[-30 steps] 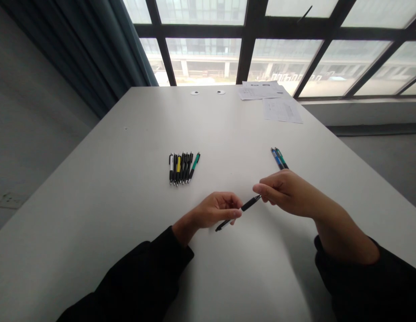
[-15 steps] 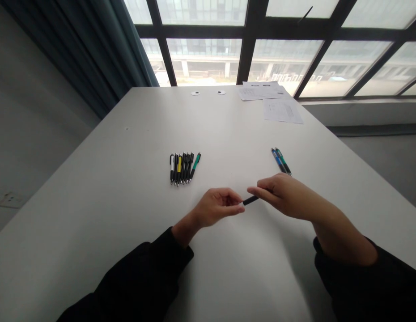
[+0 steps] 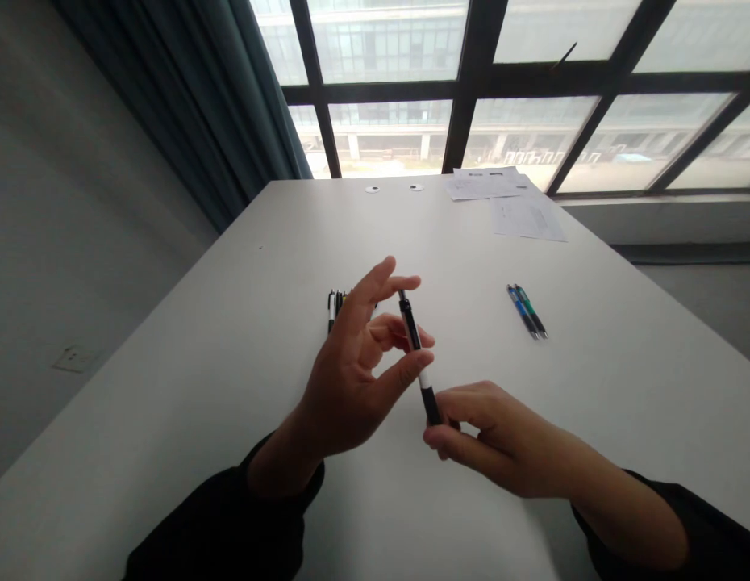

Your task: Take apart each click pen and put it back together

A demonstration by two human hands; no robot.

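Note:
A white and black click pen (image 3: 424,378) is held upright at a slight tilt above the table, its clip and push button at the top. My left hand (image 3: 363,363) grips its middle between thumb and fingers, with the index finger at the push button. Around the black lower end, my right hand (image 3: 496,436) closes its thumb and fingers, hiding the tip. Behind my left hand lies a row of pens (image 3: 332,309), mostly covered. Further right, a blue pen (image 3: 522,311) and a green pen (image 3: 531,311) lie side by side.
The white table (image 3: 199,379) reaches back to a window. Paper sheets (image 3: 529,218) lie at its far right corner. Two small oval discs (image 3: 372,190) sit near the far edge. A dark curtain (image 3: 187,97) hangs at the left.
The pen, largely hidden between my hands before, now stands nearly upright. My left hand has risen and holds its middle, while my right hand has moved lower. The camera has tilted up slightly.

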